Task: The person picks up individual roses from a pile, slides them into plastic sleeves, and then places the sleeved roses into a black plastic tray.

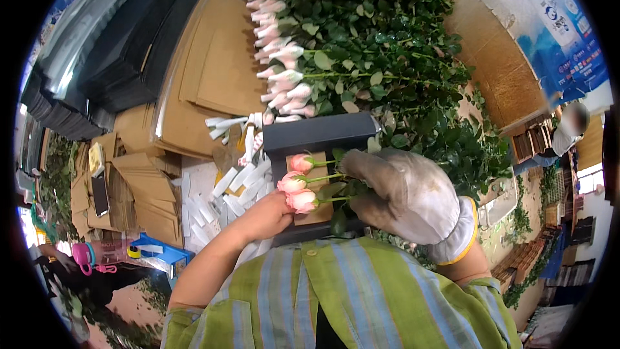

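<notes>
Three pink roses (294, 182) lie side by side over a dark tray (320, 132) with a piece of brown cardboard (314, 214) in it. My right hand (403, 187), in a soiled white glove, grips their green stems, and its fingertips are partly hidden by leaves. My bare left hand (268, 215) is beside the lowest blooms with its fingers curled in. Whatever those fingers hold is hidden. Loose white sleeves (242, 178) lie left of the tray. Beyond it rests a large pile of leafy rose stems (381, 45), their blooms wrapped in white sleeves (284, 81).
Brown cardboard sheets (223, 52) and dark stacked panels (139, 39) stand at the far left. Nearer are a phone (100, 195), a blue box (161, 253) and a pink bottle (97, 255). Another person (568, 132) is in the background at right.
</notes>
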The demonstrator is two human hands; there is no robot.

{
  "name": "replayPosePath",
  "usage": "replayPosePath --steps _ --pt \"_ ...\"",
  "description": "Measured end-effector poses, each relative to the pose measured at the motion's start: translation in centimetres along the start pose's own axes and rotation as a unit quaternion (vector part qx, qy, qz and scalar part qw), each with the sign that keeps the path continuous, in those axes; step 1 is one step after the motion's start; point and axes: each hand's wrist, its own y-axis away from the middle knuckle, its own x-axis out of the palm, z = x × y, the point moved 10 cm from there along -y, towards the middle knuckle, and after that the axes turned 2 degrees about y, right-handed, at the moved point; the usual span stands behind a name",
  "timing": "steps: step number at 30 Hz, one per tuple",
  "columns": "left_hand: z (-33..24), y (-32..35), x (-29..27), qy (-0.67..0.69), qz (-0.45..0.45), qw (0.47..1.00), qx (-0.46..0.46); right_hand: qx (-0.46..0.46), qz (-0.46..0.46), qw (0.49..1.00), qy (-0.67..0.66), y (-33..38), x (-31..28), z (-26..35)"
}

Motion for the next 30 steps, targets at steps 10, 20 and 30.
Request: replayPosePath --steps 10,20,30 --pt "2.8 1.4 -1.2 0.268 -0.095 0.958 -0.044 -0.027 0.195 0.98 0.015 0.4 10.9 -3.2" --pt "-1.2 1.4 -0.6 -0.018 -0.125 0.989 0.077 -0.076 0.028 0.991 0.102 -1.4 9.0 -1.6" --pt "-1.5 1.8 -0.9 0.001 -0.128 0.988 0.092 -0.088 0.001 0.995 0.05 -0.8 7.5 -1.8"
